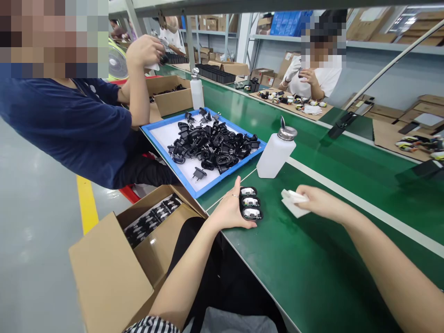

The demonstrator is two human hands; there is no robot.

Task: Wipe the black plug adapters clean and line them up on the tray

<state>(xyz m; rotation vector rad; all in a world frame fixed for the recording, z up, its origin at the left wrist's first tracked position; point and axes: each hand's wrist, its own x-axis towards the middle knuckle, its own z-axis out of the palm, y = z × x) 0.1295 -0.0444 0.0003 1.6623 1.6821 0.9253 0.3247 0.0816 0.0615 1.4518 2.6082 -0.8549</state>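
Three oval black plug housings point(251, 202) stand in a row on the green bench, their open tops showing white parts and a bit of green board. My left hand point(229, 208), a ring on one finger, is curved around the row's left side with its digits spanning the far and near ends. To the right, my right hand point(319, 202) pinches a folded white wipe point(294, 202) just above the bench. Behind the housings stands a white pump bottle point(276, 155) with a metal top, its lid flipped up.
A blue-rimmed tray point(169, 166) heaped with black plug parts point(211, 143) lies ahead-left. Below the bench edge, an open carton point(107, 259) holds rows of black pieces. A co-worker in a navy shirt point(69, 125) sits at left; another point(321, 74) works across the bench.
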